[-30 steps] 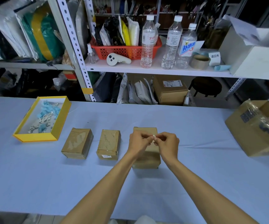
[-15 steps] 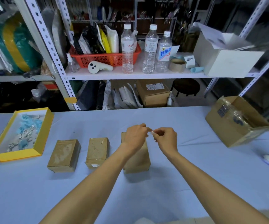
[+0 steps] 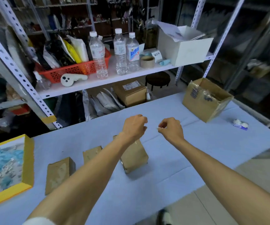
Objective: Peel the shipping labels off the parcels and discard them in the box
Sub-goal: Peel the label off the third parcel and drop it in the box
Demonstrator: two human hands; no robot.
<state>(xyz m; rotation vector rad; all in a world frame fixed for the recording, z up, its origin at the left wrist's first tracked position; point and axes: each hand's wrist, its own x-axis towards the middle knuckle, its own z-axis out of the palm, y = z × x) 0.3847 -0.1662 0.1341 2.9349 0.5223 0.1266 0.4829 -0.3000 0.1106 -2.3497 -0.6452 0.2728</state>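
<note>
Three brown taped parcels lie in a row on the blue table: the left parcel (image 3: 58,172), the middle parcel (image 3: 91,154) and the right parcel (image 3: 134,157). Above the far end of the right parcel, my left hand (image 3: 135,127) is curled with nothing visible in it. A little to its right, my right hand (image 3: 170,129) pinches a small white label scrap (image 3: 159,127) in the air. An open cardboard box (image 3: 207,99) stands at the table's far right, well beyond my right hand.
A yellow tray (image 3: 29,159) with blue and white scraps sits at the table's left edge. A crumpled white and blue wad (image 3: 240,124) lies near the cardboard box. Metal shelving (image 3: 114,78) with bottles, a red basket and a white box rises behind the table.
My hands have come apart; the scrap stays pinched in my right hand and my left hand has let go. The view has swung right, bringing the cardboard box nearer the centre.
</note>
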